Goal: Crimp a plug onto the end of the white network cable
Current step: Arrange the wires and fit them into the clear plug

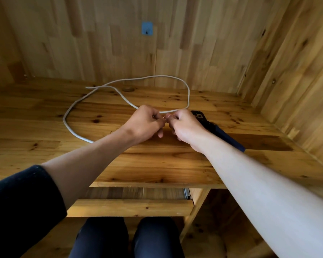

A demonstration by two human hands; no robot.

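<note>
Both hands meet over the middle of the desk (pixel 157 164), fingers curled and fingertips almost touching. My left hand (pixel 145 123) pinches the white network cable (pixel 189 94) near its end, and my right hand (pixel 186 125) pinches the tip. Something copper-coloured shows between them, too small to tell wires from plug. The rest of the cable lies looped on the far side. Crimp tool (pixel 224 135) lies on the desk, partly under my right wrist, not in hand. My read: end prep or plug seating, with the crimp itself not yet done.
</note>
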